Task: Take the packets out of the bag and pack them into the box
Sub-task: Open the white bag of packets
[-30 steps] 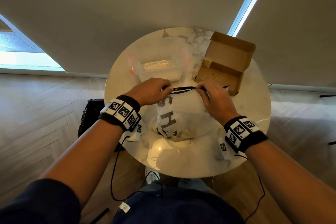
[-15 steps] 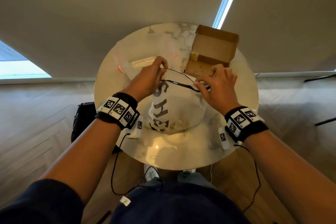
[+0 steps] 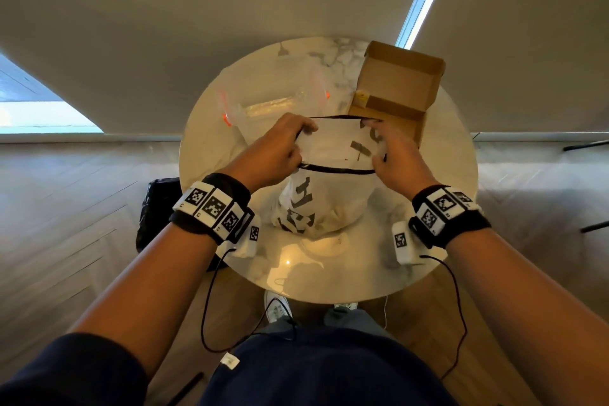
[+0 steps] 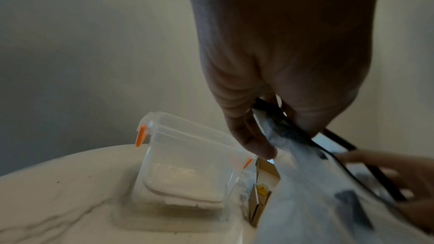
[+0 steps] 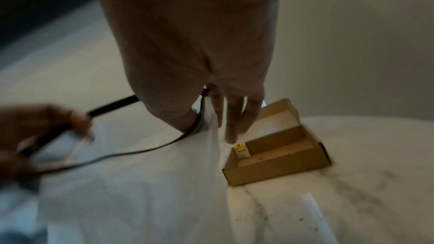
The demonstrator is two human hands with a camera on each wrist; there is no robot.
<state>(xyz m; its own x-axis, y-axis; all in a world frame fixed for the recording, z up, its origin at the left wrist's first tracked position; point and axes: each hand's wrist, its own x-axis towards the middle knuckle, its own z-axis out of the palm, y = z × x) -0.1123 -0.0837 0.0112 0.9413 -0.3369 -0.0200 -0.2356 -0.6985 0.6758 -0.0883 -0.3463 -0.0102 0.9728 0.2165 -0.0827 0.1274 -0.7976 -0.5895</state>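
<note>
Head view: left hand (image 3: 280,148) and right hand (image 3: 397,155) each pinch the bag (image 3: 326,201) rim, now pulled wide open beside the box (image 3: 398,89); packets reachable next.

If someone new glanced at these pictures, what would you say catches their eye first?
Both hands, left hand and right hand, pull open the mouth of a white black-lettered drawstring bag at the middle of the round marble table. Behind it, an open brown cardboard box stands right of a clear orange-latched plastic container.
</note>
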